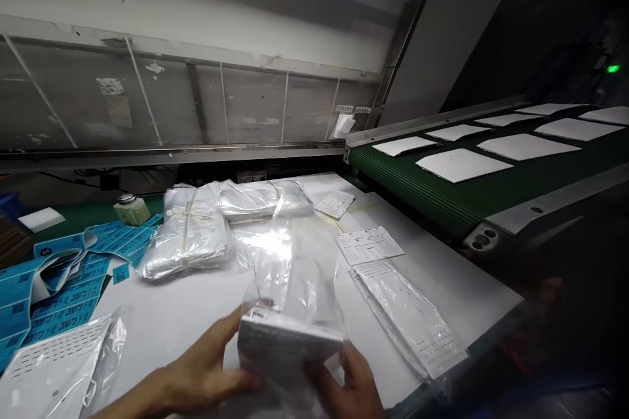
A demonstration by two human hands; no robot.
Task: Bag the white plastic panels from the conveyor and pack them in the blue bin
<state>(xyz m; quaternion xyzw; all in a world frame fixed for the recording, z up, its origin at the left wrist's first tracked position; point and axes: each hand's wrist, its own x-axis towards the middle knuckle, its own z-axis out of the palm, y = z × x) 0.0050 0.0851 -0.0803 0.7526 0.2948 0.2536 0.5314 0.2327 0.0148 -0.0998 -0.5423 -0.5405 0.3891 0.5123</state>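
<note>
White stack (289, 344) and clear bag (304, 278) handled together

Over the white tabletop (442, 285), near tied bundles of clear plastic (206, 239), the bag is spread beyond the stack's far edge. The stack is held between left hand (206, 363) and right hand (351, 380), pinched at its sides by each grip. Bagging is seemingly in hand; squared edges appear called for

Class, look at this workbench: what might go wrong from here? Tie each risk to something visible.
The held stack could slip or snag the clear plastic at its far side.
The bagged white panels lie at the table's right edge, so a nudge might send them off.
The bottle stands beside blue label sheets; it might topple onto them.
</note>
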